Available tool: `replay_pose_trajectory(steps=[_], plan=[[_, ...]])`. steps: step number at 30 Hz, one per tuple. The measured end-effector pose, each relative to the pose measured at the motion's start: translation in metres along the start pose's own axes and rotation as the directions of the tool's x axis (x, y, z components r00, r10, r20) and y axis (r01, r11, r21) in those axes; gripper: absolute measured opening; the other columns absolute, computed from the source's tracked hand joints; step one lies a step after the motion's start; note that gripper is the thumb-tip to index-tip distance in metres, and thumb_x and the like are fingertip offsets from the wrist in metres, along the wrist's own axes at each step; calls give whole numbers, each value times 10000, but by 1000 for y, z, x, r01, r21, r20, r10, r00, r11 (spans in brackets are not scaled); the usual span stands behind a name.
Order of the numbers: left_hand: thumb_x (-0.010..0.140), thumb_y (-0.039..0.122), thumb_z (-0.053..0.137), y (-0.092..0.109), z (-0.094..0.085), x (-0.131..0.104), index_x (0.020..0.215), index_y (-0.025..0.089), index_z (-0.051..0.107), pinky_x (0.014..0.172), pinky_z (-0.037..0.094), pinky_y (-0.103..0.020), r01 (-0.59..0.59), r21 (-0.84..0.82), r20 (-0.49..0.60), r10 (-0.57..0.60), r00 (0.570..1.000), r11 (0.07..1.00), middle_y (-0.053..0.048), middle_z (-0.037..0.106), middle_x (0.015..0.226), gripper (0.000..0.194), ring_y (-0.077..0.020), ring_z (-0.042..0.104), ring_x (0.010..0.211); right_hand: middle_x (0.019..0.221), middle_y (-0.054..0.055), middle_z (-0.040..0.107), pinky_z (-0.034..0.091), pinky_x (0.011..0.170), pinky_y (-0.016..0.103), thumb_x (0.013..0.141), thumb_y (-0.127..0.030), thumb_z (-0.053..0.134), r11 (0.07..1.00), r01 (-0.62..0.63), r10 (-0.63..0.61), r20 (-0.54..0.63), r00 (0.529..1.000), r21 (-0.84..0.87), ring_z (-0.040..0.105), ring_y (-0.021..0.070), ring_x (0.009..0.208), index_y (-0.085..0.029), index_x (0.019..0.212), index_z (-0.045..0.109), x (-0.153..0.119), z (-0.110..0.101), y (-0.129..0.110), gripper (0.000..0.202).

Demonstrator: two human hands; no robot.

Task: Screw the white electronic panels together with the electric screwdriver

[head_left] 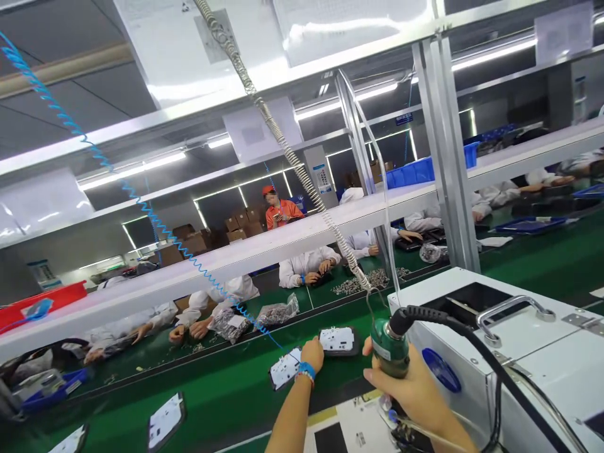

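My right hand is wrapped round a green electric screwdriver, which hangs from a coiled cord and has a thick black cable at its top. My left hand, with a blue wrist strap, reaches over the green belt between two black-edged units with white boards. Its fingers are bent down at the edge of the nearer unit; the fingertips and whatever they hold are hidden. The other unit lies just right of this hand.
Two more units, one a whole board, lie on the belt at lower left. A white machine with a metal handle stands at right. Co-workers' hands and small parts are across the belt. A metal post rises behind the machine.
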State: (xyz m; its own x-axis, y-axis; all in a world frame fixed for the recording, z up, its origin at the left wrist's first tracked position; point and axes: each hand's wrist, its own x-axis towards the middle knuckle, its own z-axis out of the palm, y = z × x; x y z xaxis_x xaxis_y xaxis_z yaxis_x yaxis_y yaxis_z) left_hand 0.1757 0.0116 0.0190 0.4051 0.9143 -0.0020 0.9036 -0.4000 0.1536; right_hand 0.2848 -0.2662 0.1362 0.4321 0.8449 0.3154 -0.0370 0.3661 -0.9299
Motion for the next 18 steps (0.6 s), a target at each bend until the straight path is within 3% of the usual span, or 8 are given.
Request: replay_pose_trajectory(steps=[5, 11, 15, 18], plan=[[1040, 205, 316, -33, -12, -37, 1404, 117, 558, 1037, 485, -340, -122, -63, -106, 115, 988, 991, -170, 688, 1269, 446, -262, 652, 1204, 565, -36, 472, 384, 522, 279, 657, -340, 765, 999, -11, 13, 43, 999, -50, 436, 105, 490, -142, 856, 598, 2, 3, -15, 327], [1036, 269, 312, -71, 3, -123, 1430, 167, 556, 1142, 416, -308, -266, -157, -42, 263, 964, 951, -76, 607, 1421, 474, -210, 583, 1299, 545, -36, 528, 401, 496, 262, 643, -260, 805, 986, 130, -138, -72, 988, -102, 457, 100, 462, -161, 799, 612, -9, 10, -33, 268], [1040, 294, 352, -76, 21, -175, 1418, 269, 568, 1091, 460, -307, -312, -214, 63, 332, 941, 926, -22, 646, 1372, 436, -190, 609, 1247, 584, -38, 558, 402, 516, 273, 645, -158, 815, 974, 212, -223, -174, 959, -79, 481, 101, 488, -191, 792, 645, -13, 19, -36, 227], [1049, 343, 364, -69, 30, -197, 1398, 265, 586, 923, 533, -310, -325, -76, 61, 329, 942, 943, -68, 709, 1193, 421, -211, 677, 1071, 635, -16, 563, 369, 487, 312, 674, -81, 776, 952, 300, -307, -226, 925, -63, 482, 115, 494, -205, 754, 653, -13, 30, -36, 192]])
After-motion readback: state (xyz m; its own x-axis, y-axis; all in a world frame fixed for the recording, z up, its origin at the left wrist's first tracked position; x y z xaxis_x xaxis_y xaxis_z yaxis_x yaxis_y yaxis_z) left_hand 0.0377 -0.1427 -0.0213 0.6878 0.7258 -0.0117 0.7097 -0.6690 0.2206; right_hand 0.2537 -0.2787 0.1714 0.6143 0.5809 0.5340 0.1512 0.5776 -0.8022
